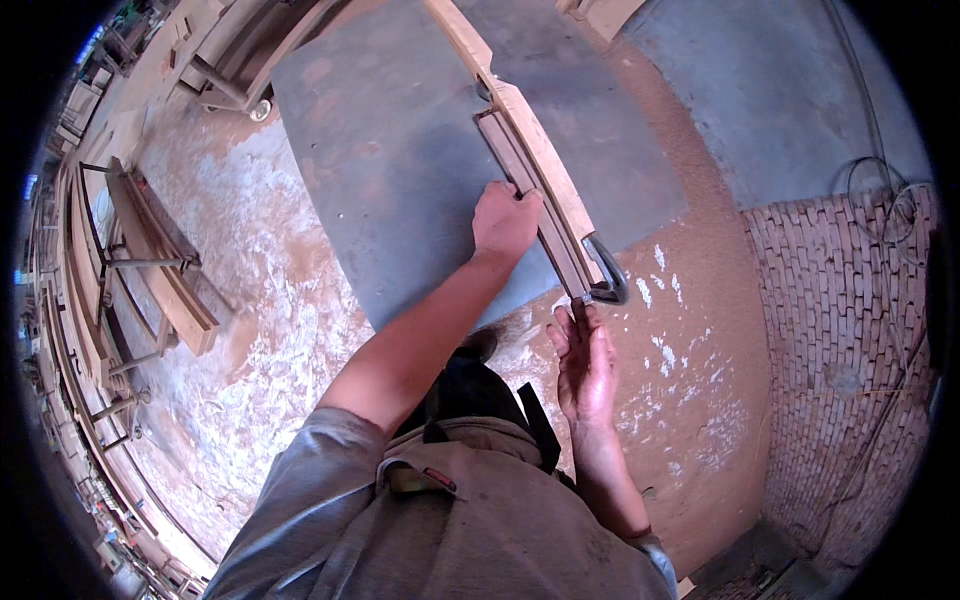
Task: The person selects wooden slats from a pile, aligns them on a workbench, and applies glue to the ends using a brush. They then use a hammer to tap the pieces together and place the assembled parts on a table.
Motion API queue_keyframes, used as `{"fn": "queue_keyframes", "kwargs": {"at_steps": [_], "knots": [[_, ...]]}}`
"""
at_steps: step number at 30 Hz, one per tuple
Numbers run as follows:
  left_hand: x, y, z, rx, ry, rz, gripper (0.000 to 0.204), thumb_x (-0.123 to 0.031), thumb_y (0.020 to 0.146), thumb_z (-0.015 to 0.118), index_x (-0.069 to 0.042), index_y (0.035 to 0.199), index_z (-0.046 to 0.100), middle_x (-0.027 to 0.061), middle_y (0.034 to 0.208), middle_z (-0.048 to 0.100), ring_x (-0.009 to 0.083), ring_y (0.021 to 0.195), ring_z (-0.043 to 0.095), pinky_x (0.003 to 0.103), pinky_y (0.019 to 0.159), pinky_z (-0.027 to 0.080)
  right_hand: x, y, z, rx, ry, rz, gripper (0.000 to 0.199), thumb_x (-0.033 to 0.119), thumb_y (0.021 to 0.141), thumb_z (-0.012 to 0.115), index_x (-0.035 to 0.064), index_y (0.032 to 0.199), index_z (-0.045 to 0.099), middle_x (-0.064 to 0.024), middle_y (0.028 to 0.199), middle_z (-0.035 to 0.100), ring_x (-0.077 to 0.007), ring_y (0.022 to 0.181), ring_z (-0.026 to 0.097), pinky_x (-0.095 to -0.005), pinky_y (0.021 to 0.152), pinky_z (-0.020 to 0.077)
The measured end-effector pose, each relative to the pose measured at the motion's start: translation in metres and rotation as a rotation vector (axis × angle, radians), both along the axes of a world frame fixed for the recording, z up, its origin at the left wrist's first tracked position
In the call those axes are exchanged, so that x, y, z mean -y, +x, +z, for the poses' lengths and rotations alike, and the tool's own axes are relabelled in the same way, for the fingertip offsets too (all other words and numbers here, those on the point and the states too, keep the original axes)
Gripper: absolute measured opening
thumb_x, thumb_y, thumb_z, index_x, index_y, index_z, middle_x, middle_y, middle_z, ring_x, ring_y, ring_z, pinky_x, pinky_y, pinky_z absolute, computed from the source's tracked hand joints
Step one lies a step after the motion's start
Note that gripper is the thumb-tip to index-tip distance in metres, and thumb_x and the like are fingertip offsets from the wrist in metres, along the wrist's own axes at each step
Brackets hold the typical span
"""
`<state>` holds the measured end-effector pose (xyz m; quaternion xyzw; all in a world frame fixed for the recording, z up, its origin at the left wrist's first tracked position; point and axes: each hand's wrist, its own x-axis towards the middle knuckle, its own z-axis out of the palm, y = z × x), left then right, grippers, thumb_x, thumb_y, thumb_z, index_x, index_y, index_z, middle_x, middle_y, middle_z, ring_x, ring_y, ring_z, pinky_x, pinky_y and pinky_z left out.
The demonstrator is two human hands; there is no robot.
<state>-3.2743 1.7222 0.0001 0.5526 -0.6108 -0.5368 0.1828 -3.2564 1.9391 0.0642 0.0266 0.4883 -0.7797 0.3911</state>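
A long reddish-brown wooden strip (pixel 561 254) with lines running along its length lies against a pale wooden fence (pixel 545 160) on a grey metal tabletop (pixel 390 170). My left hand (pixel 507 219) is closed over the strip near its middle, knuckles up, thumb towards the fence. At the near end, past the table's front edge, my right hand (pixel 588 365) is turned palm up with its fingertips around the strip's end. Next to that end a dark metal clamp (pixel 614 272) sits on the fence. The fence has a notch farther up, near the strip's far end.
Long boards (pixel 165 270) rest on a metal rack at the left. A wheeled wooden stand (pixel 225 85) is at the far left. Brown dust covers the floor (pixel 700 330) to the right, beside a brick surface (pixel 840 300) and a coiled cable (pixel 890 205).
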Motion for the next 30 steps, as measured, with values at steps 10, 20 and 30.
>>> {"fn": "queue_keyframes", "kwargs": {"at_steps": [10,20,30], "knots": [[-0.022,0.017,0.002,-0.331,0.008,0.017,0.030,-0.017,0.082,0.065,0.004,0.097,0.050,0.0105,0.085,0.062,0.0157,0.069,0.060,0.029,0.062,0.050,-0.018,0.000,-0.007,0.048,-0.009,-0.018,0.048,0.026,0.098,0.047,-0.0054,0.133,0.038,-0.0140,0.134,0.045,-0.0264,0.119,0.049,-0.0363,0.094,0.0460],[-0.003,-0.003,-0.010,-0.014,-0.056,-0.051,0.043,-0.028,0.080,0.063,0.007,0.103,0.054,0.0250,0.102,0.063,0.0381,0.097,0.061,0.042,0.087,0.047,-0.005,0.000,-0.002,0.023,0.024,-0.034,0.048,0.029,0.097,0.048,-0.0035,0.131,0.040,-0.0135,0.132,0.046,-0.0271,0.119,0.049,-0.0367,0.094,0.0456],[0.014,-0.005,0.022,0.133,-0.308,-0.180,0.036,-0.027,0.082,0.058,0.006,0.096,0.057,0.0266,0.094,0.063,0.0419,0.092,0.061,0.048,0.084,0.047,0.021,0.001,0.001,-0.030,0.015,0.046,0.065,0.033,0.098,0.046,-0.0093,0.140,0.022,-0.0176,0.144,0.031,-0.0275,0.130,0.038,-0.0371,0.101,0.0381]]}}
